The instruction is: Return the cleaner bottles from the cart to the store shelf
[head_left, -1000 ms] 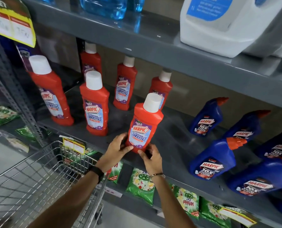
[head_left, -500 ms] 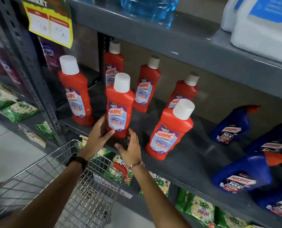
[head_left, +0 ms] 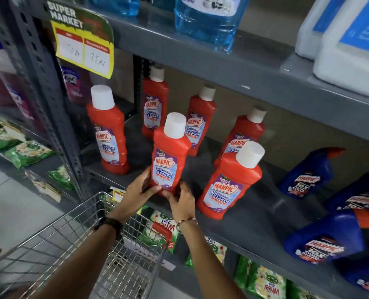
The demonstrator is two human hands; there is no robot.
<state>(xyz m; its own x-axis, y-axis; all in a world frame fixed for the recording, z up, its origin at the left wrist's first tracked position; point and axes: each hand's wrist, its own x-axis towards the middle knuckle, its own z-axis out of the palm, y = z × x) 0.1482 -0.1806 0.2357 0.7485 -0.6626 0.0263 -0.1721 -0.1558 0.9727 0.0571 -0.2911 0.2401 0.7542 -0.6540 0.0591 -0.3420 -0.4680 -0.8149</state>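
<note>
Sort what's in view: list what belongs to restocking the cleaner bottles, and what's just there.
Job:
red bottle in hand
left hand
right hand
other red bottles
cart
shelf

Just there:
blue bottles
green packets
price sign
white jugs

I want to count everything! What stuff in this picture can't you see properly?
- Head view, price sign: handwritten numbers too blurred to read.
- Cart: its floor is cut off by the bottom edge, so leftover bottles can't be counted.
- Held red bottle: base hidden by left hand and right hand.
- Blue bottles: cut off at right edge.
</note>
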